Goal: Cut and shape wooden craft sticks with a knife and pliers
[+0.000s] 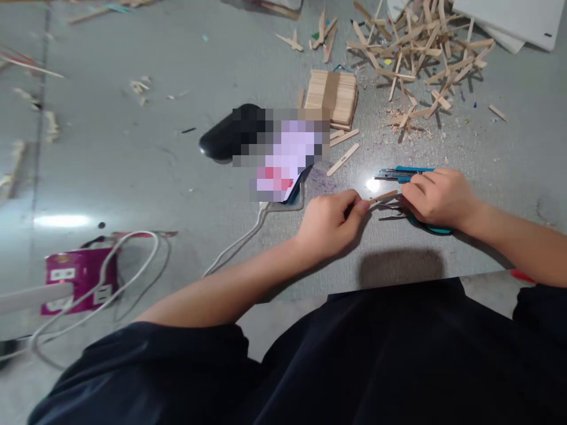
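My left hand [330,221] is closed, with a wooden craft stick [384,197] pinched between thumb and finger. The stick points right, toward my right hand [436,195], whose fingers are curled near its far end. What those fingers hold, if anything, is hidden. A blue utility knife [401,173] lies just beyond my right hand, partly covered by it. Under the same hand is a metal tool with teal handles [432,227], its two jaws pointing left and slightly apart.
A banded bundle of craft sticks [341,97] stands behind a phone [287,156], which is partly blurred out. Left of it is a black case [230,133]. A heap of joined sticks [425,53] spreads at the back right. White cable [150,236] loops near a purple packet [82,274].
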`<move>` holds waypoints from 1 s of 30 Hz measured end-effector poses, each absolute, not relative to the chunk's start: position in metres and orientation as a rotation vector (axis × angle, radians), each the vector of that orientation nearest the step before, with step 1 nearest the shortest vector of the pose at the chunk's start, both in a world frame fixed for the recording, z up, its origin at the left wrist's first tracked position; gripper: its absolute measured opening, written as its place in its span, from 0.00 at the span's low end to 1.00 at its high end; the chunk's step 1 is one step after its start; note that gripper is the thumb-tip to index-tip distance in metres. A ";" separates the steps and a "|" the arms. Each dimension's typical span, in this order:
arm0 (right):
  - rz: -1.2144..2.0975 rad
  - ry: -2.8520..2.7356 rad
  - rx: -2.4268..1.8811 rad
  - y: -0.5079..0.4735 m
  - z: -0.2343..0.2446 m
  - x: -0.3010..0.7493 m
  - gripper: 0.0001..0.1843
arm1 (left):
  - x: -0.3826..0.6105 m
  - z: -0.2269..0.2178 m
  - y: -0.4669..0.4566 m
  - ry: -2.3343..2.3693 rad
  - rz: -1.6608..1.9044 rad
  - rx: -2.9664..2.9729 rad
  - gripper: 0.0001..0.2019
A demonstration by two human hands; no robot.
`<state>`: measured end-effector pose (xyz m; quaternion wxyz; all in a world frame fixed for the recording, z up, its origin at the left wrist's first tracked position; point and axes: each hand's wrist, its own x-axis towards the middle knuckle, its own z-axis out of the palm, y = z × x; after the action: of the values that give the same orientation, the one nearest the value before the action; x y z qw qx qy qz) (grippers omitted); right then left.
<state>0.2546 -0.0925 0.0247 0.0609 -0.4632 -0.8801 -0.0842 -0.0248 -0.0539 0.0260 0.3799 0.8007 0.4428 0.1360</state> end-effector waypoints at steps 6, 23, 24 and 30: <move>-0.298 -2.674 -1.254 -0.099 0.040 0.259 0.23 | -0.034 0.012 -0.058 1.059 0.461 2.078 0.18; -0.142 -2.072 -1.550 -0.077 0.023 0.317 0.14 | -0.042 0.006 -0.055 0.878 0.635 2.073 0.22; -0.102 -2.090 -1.715 -0.072 0.025 0.325 0.14 | -0.042 0.005 -0.055 0.869 0.644 2.096 0.22; -0.017 -2.169 -1.938 -0.063 0.029 0.328 0.20 | -0.044 0.003 -0.055 0.838 0.614 2.233 0.21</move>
<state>0.3279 -0.0626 0.0294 0.1162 -0.6616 -0.7407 -0.0058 -0.0443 -0.0545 0.0027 0.3329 0.8549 0.3210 0.2352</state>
